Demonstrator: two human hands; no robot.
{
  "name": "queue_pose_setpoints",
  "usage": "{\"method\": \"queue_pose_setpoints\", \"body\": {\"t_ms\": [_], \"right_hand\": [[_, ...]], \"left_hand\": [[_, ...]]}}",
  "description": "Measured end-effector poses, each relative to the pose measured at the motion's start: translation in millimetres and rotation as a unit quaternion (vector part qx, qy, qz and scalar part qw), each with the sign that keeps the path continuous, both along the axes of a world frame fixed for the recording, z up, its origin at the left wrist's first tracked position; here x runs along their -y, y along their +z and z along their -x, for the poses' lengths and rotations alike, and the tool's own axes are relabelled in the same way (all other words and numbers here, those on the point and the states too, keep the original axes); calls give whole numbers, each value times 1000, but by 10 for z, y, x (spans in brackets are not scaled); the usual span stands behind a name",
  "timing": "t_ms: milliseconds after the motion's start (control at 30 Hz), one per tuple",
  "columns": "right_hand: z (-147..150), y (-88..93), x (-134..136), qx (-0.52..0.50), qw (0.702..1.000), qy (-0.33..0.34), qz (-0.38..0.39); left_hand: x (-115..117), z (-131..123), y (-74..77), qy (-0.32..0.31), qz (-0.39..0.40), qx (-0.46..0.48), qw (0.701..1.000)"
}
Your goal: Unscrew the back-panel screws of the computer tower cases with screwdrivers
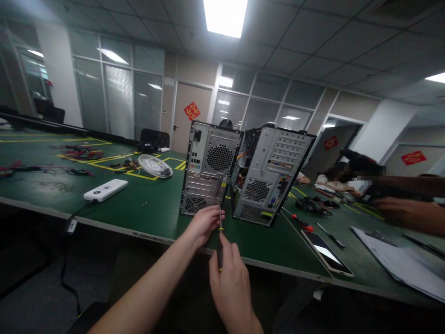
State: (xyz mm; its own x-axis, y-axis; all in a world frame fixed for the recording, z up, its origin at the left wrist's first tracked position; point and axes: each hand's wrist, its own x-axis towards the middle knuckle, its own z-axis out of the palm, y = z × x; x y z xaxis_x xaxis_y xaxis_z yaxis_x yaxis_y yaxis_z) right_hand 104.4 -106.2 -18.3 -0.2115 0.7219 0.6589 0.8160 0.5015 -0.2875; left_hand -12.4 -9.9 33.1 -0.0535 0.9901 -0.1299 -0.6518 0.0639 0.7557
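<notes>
My right hand (231,278) is closed around a screwdriver (220,253) with a dark handle and yellow bands. Its thin metal shaft points up toward the bottom right corner of a computer tower (205,174), whose back panel faces me. Beside the screwdriver's tip, the fingers of my left hand (206,225) are curled together at that corner. Whatever they pinch is too small to make out. A second computer tower (267,185) stands just to the right, turned at an angle, with its side open and wires showing inside.
On the green table (146,218) lie a white power strip (106,190), a white round cover (155,166) and tangled wires (81,153). To the right are a red-and-black screwdriver (302,222), a phone (327,253) and papers (399,260). Another person's blurred arm (406,213) reaches in.
</notes>
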Motion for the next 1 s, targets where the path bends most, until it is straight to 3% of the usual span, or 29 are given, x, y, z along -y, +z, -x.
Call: {"method": "queue_pose_setpoints", "body": {"t_ms": [233, 467, 1000], "right_hand": [[12, -8, 7, -3, 1000, 2, -10], [35, -11, 10, -10, 1000, 3, -7], [-14, -19, -17, 2, 1000, 18, -20]], "left_hand": [[-22, 6, -38, -3, -19, 2, 1000], [30, 15, 29, 2, -2, -24, 1000], [-107, 15, -36, 39, 14, 47, 998]]}}
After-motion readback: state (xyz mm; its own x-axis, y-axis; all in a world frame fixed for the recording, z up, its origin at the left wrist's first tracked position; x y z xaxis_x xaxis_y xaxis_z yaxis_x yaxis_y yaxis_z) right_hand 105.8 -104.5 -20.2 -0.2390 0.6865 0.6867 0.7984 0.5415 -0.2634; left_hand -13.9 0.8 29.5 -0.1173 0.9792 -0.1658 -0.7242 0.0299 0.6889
